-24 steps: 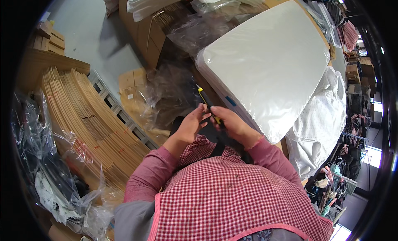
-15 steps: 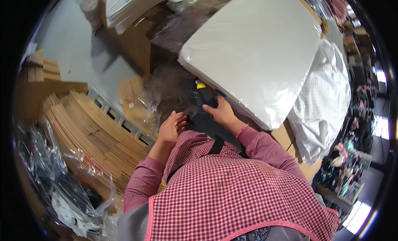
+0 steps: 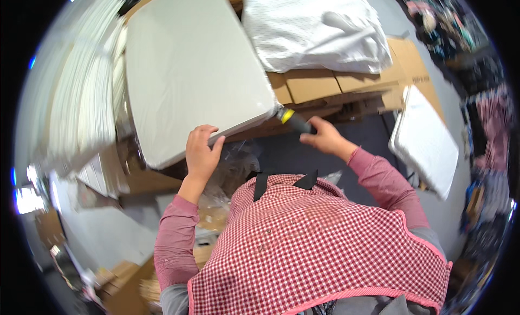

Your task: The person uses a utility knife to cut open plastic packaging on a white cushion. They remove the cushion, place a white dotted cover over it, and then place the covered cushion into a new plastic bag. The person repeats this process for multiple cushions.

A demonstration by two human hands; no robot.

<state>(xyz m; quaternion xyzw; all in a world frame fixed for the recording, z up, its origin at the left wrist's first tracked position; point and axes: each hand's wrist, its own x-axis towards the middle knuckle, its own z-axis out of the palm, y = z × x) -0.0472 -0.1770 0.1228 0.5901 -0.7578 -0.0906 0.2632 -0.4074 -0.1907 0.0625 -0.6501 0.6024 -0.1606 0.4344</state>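
Note:
A large white slab with rounded corners [image 3: 195, 71], wrapped in clear plastic film, lies in front of me. My left hand [image 3: 203, 155] is at its near edge, thumb apart and fingers bent; whether it touches the film I cannot tell. My right hand [image 3: 329, 137] is closed round the end of a black-handled tool with a yellow band [image 3: 297, 122]. The tool's far end is at the slab's near right corner. It is too blurred to tell its kind, or whether it touches the film.
A white bundle [image 3: 319, 33] rests on cardboard boxes [image 3: 311, 86] beyond the slab. Stacked white sheets [image 3: 81, 93] stand at the left, and a smaller white slab [image 3: 425, 141] leans at the right. Crumpled clear film [image 3: 233, 166] lies near my left wrist.
My view has turned to the right. The tool in my right hand has come to the slab's near right corner. My left hand has risen from near my apron to the slab's near edge.

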